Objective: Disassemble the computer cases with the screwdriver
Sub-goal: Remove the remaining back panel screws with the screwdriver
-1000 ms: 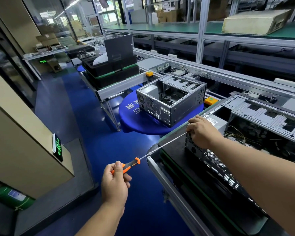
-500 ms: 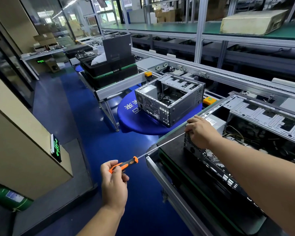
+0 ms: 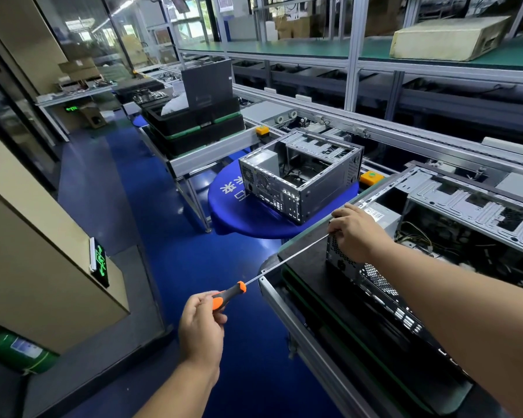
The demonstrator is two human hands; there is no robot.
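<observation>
Left hand [image 3: 201,322] grips the orange-and-black handle of the long-shafted screwdriver [image 3: 228,293], its tip at the rear corner of the open grey metal computer case [image 3: 420,260] on the black-topped table [image 3: 308,260]; right hand [image 3: 355,233] curls over that corner

Single head-worn view, looking forward and down (wide-angle), close over both hands, workshop aisle beyond
</observation>
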